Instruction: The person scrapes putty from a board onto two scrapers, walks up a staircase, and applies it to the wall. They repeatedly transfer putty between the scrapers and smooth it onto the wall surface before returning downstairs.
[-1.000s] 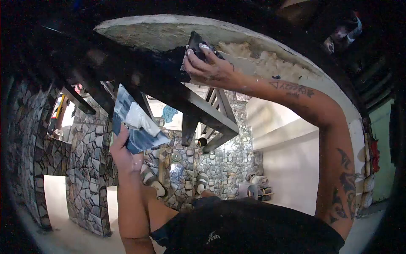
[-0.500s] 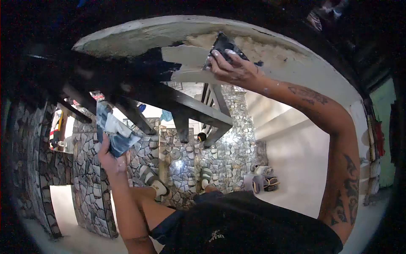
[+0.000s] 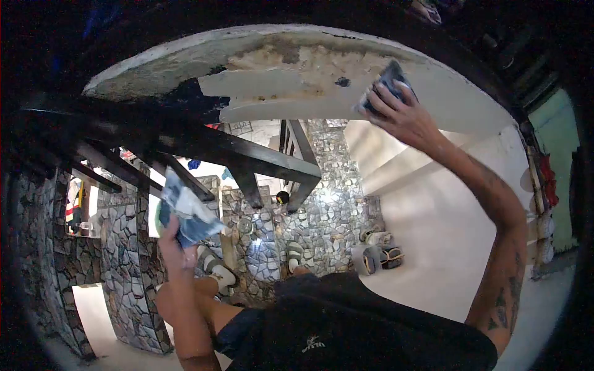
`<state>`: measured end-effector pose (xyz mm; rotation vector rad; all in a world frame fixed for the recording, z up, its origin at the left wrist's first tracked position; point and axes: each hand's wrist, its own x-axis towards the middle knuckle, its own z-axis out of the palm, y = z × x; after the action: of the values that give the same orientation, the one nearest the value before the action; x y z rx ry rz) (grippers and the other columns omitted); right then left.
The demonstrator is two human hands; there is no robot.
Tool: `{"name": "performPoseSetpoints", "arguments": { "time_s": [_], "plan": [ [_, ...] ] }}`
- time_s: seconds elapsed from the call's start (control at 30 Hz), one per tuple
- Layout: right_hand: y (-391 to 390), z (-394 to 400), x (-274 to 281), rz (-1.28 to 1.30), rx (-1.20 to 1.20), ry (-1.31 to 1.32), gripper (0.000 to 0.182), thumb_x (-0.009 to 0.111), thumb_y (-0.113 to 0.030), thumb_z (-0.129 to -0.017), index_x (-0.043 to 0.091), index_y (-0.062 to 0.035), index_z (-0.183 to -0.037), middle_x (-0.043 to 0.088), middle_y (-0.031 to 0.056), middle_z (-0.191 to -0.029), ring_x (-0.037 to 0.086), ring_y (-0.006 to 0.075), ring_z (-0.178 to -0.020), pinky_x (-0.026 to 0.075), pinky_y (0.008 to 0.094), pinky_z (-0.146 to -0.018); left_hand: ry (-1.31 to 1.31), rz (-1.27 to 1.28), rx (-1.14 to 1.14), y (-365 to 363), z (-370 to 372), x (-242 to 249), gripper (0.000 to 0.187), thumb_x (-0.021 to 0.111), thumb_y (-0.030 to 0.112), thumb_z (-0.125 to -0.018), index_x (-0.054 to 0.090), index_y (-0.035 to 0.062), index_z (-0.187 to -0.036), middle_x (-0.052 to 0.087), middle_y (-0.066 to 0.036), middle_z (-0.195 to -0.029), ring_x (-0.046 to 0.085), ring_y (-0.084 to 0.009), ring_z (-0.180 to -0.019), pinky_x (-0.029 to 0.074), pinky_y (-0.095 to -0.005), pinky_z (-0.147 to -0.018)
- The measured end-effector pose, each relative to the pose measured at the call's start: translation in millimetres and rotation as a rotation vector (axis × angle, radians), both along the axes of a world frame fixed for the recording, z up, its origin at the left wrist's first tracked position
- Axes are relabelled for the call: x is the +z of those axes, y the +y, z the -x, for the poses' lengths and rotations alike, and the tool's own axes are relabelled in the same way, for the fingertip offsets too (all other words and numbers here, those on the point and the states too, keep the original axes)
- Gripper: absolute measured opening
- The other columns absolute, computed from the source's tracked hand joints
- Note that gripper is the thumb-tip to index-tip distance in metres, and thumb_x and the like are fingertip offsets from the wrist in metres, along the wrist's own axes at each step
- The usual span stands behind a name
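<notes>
My right hand (image 3: 405, 117) is closed around a dark flat putty scraper (image 3: 396, 77), held against or just off the pale wall at the upper right; whether its edge touches cannot be made out. Whitish smears mark the fingers. Lower left, my left hand (image 3: 178, 241) grips a dark, flat putty board (image 3: 201, 230) by its near edge, with a lump of white putty (image 3: 189, 204) on its face. The curved wall band (image 3: 284, 105) has smooth pale coating, rough brownish patches above it and a dark patch (image 3: 213, 102) at the left.
A dark railing (image 3: 247, 154) slants across below the wall band, between my hands. Under it are stone-patterned steps and floor (image 3: 328, 216), where my feet stand. Slippers (image 3: 378, 258) lie by the white wall on the right. Red cloth (image 3: 547, 179) hangs at the far right.
My right hand has moved right and slightly down along the wall with the scraper, uncovering the brownish patch. My left hand and putty board sit slightly lower and further right in view.
</notes>
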<state>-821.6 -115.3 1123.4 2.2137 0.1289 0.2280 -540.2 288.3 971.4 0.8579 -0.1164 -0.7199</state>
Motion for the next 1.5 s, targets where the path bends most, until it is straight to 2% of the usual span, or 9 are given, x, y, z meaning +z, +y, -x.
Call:
{"name": "performPoseSetpoints", "arguments": {
  "time_s": [0.07, 0.23, 0.33, 0.57, 0.8, 0.97, 1.1, 1.3, 1.5],
  "plan": [
    [36.7, 17.4, 9.0, -0.233, 0.002, -0.052, 0.045, 0.053, -0.016, -0.078, 0.050, -0.0244, -0.122, 0.049, 0.0097, -0.118, 0.046, 0.0280, -0.113, 0.033, 0.0457, -0.096, 0.015, -0.015, -0.056, -12.1, 25.5, 3.3, 0.039, 0.054, 0.017, -0.085, 0.049, -0.0044, -0.118, 0.058, -0.013, -0.112, 0.060, -0.0238, -0.096, 0.049, -0.0354, -0.085],
    [119.3, 38.5, -71.3, -2.158, 0.003, -0.675, 0.070, 0.061, -0.007, -0.067, 0.035, -0.0026, -0.132, 0.047, 0.0096, -0.120, 0.046, 0.0211, -0.110, 0.038, 0.0334, -0.094, 0.091, -0.131, -0.182, -64.3, 88.8, 17.4, 0.034, 0.058, 0.012, -0.084, 0.050, -0.0014, -0.114, 0.060, -0.009, -0.102, 0.060, -0.0194, -0.089, 0.049, -0.0342, -0.082],
    [168.1, 8.7, -114.3, -2.665, 0.112, -0.995, 0.072, 0.056, 0.000, -0.062, 0.035, -0.0026, -0.130, 0.047, 0.0088, -0.118, 0.047, 0.0186, -0.107, 0.039, 0.0321, -0.093, 0.010, -0.197, -0.231, -92.7, 102.8, 0.6, 0.028, 0.060, 0.011, -0.084, 0.052, -0.0005, -0.109, 0.060, -0.006, -0.097, 0.059, -0.0139, -0.085, 0.048, -0.0289, -0.077],
    [187.6, -13.8, -122.8, -1.922, 0.302, -0.498, 0.059, 0.043, 0.014, -0.066, 0.040, -0.0016, -0.124, 0.038, 0.0165, -0.126, 0.039, 0.0256, -0.117, 0.032, 0.0345, -0.098, 0.009, -0.246, -0.192, -109.8, 112.7, 9.8, 0.030, 0.061, 0.010, -0.083, 0.051, -0.0018, -0.109, 0.061, -0.009, -0.098, 0.062, -0.0188, -0.083, 0.052, -0.0318, -0.074],
    [183.8, 42.9, -270.9, -1.711, -0.186, -0.139, 0.074, 0.047, 0.013, -0.059, 0.034, -0.0033, -0.130, 0.041, 0.0182, -0.120, 0.039, 0.0331, -0.114, 0.027, 0.0414, -0.102, 0.043, -0.224, -0.178, -104.6, 115.4, 30.1, 0.029, 0.066, 0.013, -0.080, 0.055, 0.0004, -0.103, 0.062, -0.005, -0.091, 0.060, -0.0136, -0.077, 0.049, -0.0281, -0.069],
    [147.6, 35.8, -192.2, -1.666, -0.119, -0.353, 0.074, 0.036, 0.017, -0.052, 0.044, -0.0056, -0.122, 0.045, 0.0181, -0.113, 0.043, 0.0352, -0.108, 0.032, 0.0398, -0.098, 0.006, -0.255, -0.348, -98.1, 85.6, 9.4, 0.020, 0.061, 0.017, -0.084, 0.058, 0.0017, -0.097, 0.063, -0.005, -0.088, 0.062, -0.0137, -0.073, 0.052, -0.0288, -0.066],
    [185.6, -5.7, -84.1, -1.618, -0.243, -0.180, 0.067, 0.053, 0.015, -0.061, 0.051, -0.0162, -0.120, 0.047, 0.0145, -0.114, 0.049, 0.0336, -0.107, 0.042, 0.0373, -0.090, -0.023, -0.372, -0.350, -100.5, 83.9, 11.7, 0.018, 0.056, 0.015, -0.088, 0.058, 0.0006, -0.099, 0.063, -0.006, -0.090, 0.063, -0.0145, -0.075, 0.052, -0.0295, -0.069],
    [206.1, -38.6, -94.2, -1.309, -0.207, -0.048, 0.075, 0.052, 0.019, -0.059, 0.054, -0.0232, -0.121, 0.048, 0.0130, -0.114, 0.051, 0.0320, -0.105, 0.045, 0.0374, -0.087, 0.104, -0.124, -0.223, -107.1, 89.0, 7.0, 0.017, 0.053, 0.011, -0.088, 0.059, -0.0005, -0.099, 0.063, -0.006, -0.087, 0.061, -0.0146, -0.073, 0.051, -0.0288, -0.067],
    [205.5, -43.4, -97.0, -1.364, -0.172, 0.126, 0.072, 0.053, 0.017, -0.061, 0.054, -0.0214, -0.122, 0.049, 0.0142, -0.111, 0.052, 0.0318, -0.103, 0.046, 0.0367, -0.086, -0.225, -0.605, -0.096, -96.6, 84.2, 25.1, 0.015, 0.054, 0.009, -0.086, 0.061, -0.0010, -0.094, 0.063, -0.004, -0.083, 0.060, -0.0137, -0.068, 0.049, -0.0288, -0.062]
  ]
}}
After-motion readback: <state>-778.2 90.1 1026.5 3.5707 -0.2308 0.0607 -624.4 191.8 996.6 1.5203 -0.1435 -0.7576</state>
